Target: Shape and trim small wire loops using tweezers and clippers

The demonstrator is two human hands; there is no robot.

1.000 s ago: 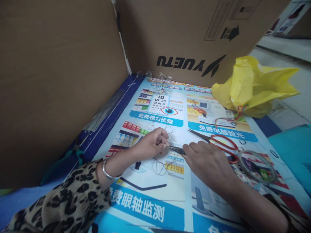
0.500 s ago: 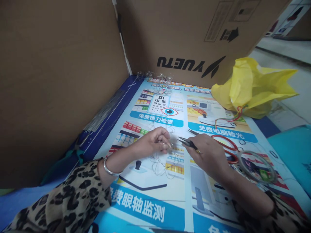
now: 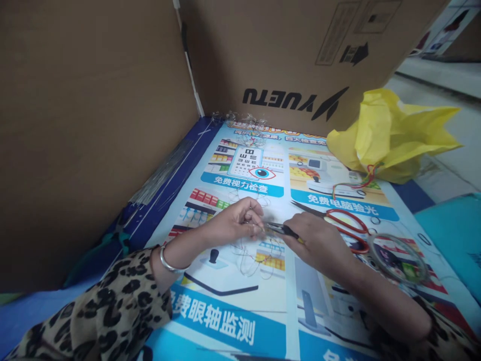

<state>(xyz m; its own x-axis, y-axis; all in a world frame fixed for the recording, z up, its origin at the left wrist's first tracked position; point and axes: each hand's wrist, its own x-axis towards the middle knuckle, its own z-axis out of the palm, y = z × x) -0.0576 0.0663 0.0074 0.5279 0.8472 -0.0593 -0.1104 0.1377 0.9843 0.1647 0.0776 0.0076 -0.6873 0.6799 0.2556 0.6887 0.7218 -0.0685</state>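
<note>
My left hand (image 3: 246, 220) is closed in a pinch on thin wire (image 3: 246, 260), whose fine loops hang below the fingers over the printed poster. My right hand (image 3: 315, 235) is wrapped round a pair of pliers (image 3: 283, 230) with dark jaws. The jaws point left and meet the wire at my left fingertips; whether they are clamped on it I cannot tell. Just beyond my right hand lie scissors (image 3: 347, 219) with red handles, partly hidden by the hand.
Cardboard panels (image 3: 263, 55) stand at the left and back. A bundle of straight wires (image 3: 161, 175) and green-handled pliers (image 3: 118, 235) lie at left. Several wire pieces (image 3: 251, 120) sit at the back. To the right are a yellow bag (image 3: 391, 135) and a wire coil (image 3: 423, 265).
My right hand has moved left, bringing the pliers' jaws to the wire at my left fingertips. More of the scissors shows now. My left hand has stayed almost still.
</note>
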